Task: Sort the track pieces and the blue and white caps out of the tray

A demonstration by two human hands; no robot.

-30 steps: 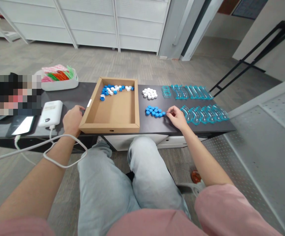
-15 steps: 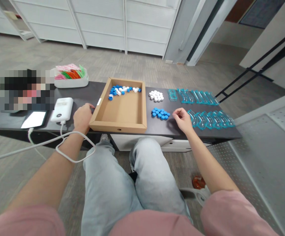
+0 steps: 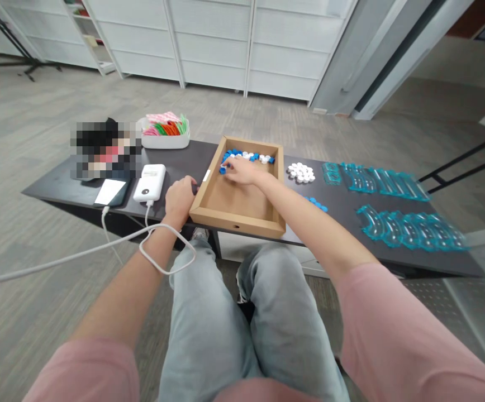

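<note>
A shallow cardboard box [image 3: 242, 221] stands at the table's front edge, with small blue and white pieces [image 3: 248, 156] lined along its far side and left corner. Inside it, my right hand [image 3: 240, 170] reaches to the far left corner, fingers drawn together beside a blue piece [image 3: 223, 170]; whatever is between the fingertips is hidden. My left hand [image 3: 179, 199] rests just left of the box with curled fingers, close to a dark bit I cannot identify. Right of the box lie a pile of white pieces [image 3: 301, 172] and a blue pile [image 3: 317, 204], partly covered by my right forearm.
Clear teal plastic parts [image 3: 410, 228] lie in two rows on the right of the dark table [image 3: 338, 218]. Leftward are a white power bank [image 3: 149, 182] with a cable [image 3: 100, 249], a phone [image 3: 112, 191] and a white basket [image 3: 166, 141] of coloured sticks.
My right hand has moved left from beside the blue pile into the box's far left corner. My left hand stays by the box. The view has shifted, so everything appears farther right.
</note>
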